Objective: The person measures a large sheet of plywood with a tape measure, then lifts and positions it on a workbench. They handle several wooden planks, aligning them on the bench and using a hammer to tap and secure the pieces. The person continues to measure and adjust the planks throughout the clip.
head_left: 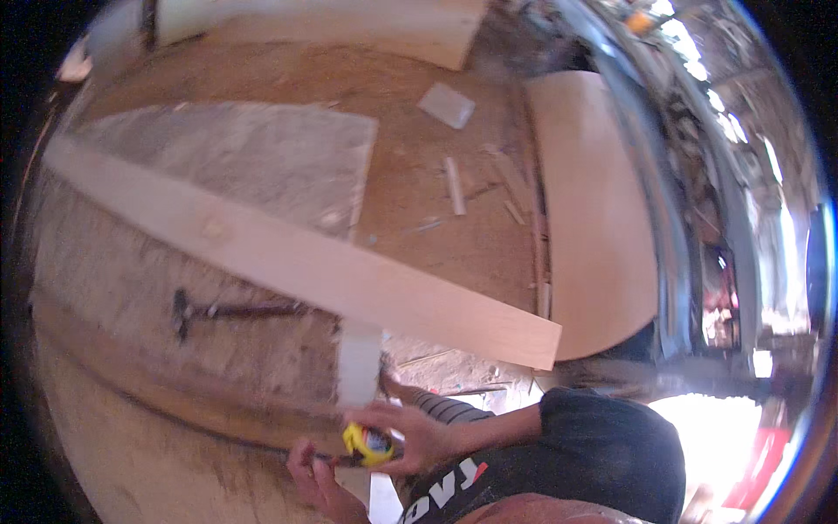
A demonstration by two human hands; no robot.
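My right hand [423, 439] is wrapped round a yellow tape measure [368, 444] with a dark and light label, low in the middle of the view. Close to its left side is my left hand [325, 485], fingers curled toward the tape measure's mouth. Blur hides what those fingers pinch, if anything. Beyond both hands a long pale wooden plank [301, 258] runs slantwise from the far left to the right of centre. A hammer [240, 309] with a dark handle lies on the dusty board on the near side of the plank.
A large dusty board [262, 140] lies under the plank. A brown wooden rail [192, 393] curves along the near left. Wood offcuts [455, 186] and a pale square piece [447, 106] lie on the brown ground. At right stands a broad smooth sheet [594, 218].
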